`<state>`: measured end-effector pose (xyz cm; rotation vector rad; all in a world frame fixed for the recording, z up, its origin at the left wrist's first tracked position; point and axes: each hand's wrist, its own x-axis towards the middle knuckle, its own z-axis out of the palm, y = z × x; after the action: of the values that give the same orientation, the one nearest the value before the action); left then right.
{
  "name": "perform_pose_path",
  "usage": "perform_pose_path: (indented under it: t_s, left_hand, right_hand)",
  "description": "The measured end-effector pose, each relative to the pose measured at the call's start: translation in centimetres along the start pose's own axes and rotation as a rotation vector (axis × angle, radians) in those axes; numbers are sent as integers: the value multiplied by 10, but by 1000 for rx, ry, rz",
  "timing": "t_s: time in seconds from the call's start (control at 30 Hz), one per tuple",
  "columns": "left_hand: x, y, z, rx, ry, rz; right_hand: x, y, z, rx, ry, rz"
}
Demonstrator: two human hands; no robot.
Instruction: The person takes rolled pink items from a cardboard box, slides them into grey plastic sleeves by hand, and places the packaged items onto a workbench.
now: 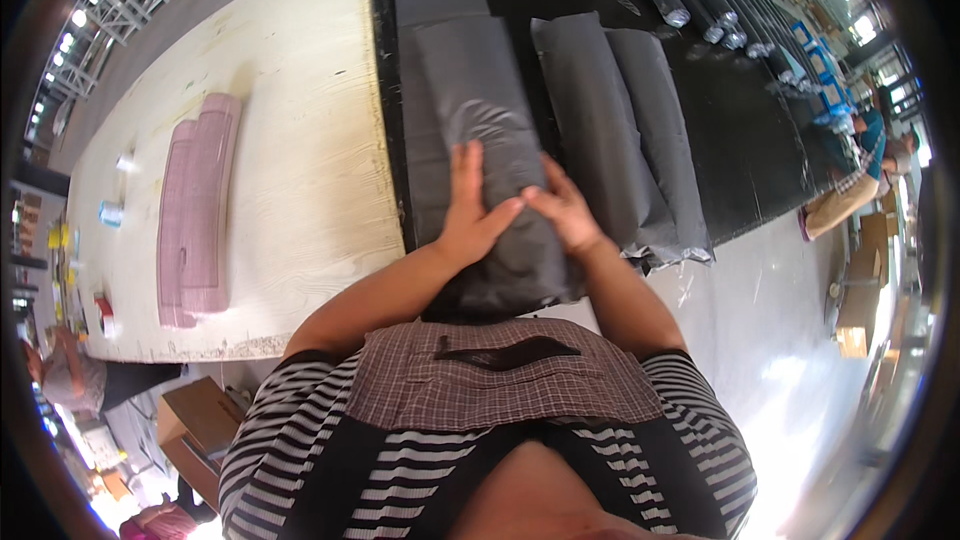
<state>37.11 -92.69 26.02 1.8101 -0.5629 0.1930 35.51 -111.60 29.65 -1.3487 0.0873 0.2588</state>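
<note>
A long grey plastic-wrapped package (480,67) lies before me on the black part of the table. My left hand (472,214) rests on its left side, with the fingers extended along it. At its right edge, my right hand (566,214) lies against the wrapping with the fingers apart. The two thumbs nearly meet on top of the package. Under it and to its left shows a flat grey plastic sheet or bag (424,120). Whatever the wrapping contains is hidden. Two more grey plastic-wrapped packages (600,120) (660,135) lie side by side, to the right of my right hand.
Two pink rolled pieces (214,202) lie on the pale wooden table surface (315,112) at left. Several dark wrapped rolls (705,7) line the far right. A person (862,165) stands beyond the right edge, another (75,375) at left. A cardboard box (196,420) stands below the table.
</note>
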Motion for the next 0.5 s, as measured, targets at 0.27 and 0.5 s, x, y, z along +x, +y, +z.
perform_pose_path:
  t_s: [0.27,0.5]
  left_hand:
    - [53,-33,75,-162,-522,-131]
    - [-1,-28,-100,466,-250,-122]
  right_hand:
    - [-27,-74,-24,-1455,-8,-266]
    - [-45,-18,-48,-1678,181,-319]
